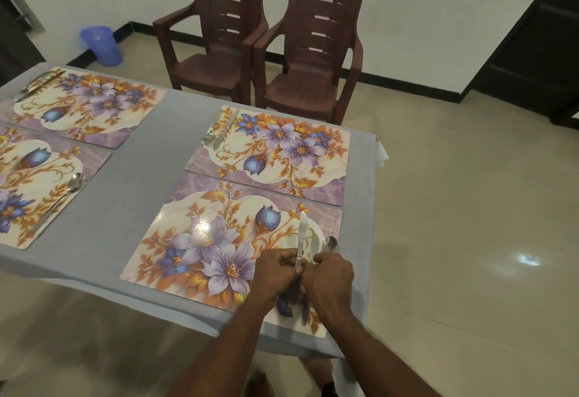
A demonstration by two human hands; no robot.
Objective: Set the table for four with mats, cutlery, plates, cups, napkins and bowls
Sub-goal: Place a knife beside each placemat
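Your left hand (pixel 277 274) pinches the shiny steel knife (pixel 301 235), your right hand (pixel 332 277) grips the spoon (pixel 330 244), on the glossy floral mat (pixel 200 240) at the surface's near right corner; two ribbed plastic chairs (pixel 260 36) stand beyond.

Both bare forearms reach forward side by side, the left hand (pixel 275 271) and right hand (pixel 330 277) meeting knuckle to knuckle, fingers curled downward, each grip pinched on a piece of cutlery.
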